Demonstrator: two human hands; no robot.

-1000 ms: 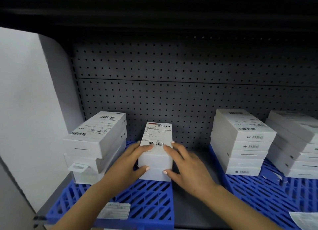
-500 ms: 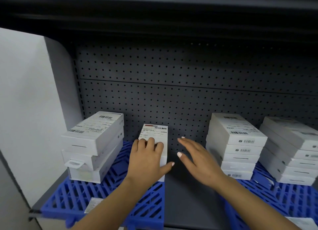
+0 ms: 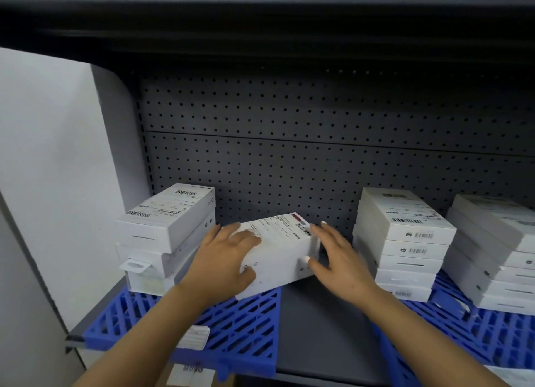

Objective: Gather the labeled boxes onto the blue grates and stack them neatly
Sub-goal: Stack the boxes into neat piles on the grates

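Observation:
A white labeled box [image 3: 282, 249] with a red-striped label lies turned at an angle over the right part of the left blue grate [image 3: 240, 331]. My left hand [image 3: 224, 260] grips its near left end, fingers over the top. My right hand [image 3: 338, 258] presses against its right end, thumb on the side face. To the left stands a stack of three white boxes [image 3: 166, 236] on the same grate. On the right blue grate [image 3: 474, 334] stand a taller box stack [image 3: 402, 245] and another stack [image 3: 498, 253] at the frame's edge.
The grates lie on a dark grey shelf [image 3: 321, 328] with a perforated back panel [image 3: 289, 161] and a low shelf overhead. A loose paper label [image 3: 194, 337] rests on the left grate's front. A white wall [image 3: 49, 169] borders the left side.
The box stood lengthwise at the back under my left hand; now it is turned at an angle and pulled forward, with my right hand back on its right end.

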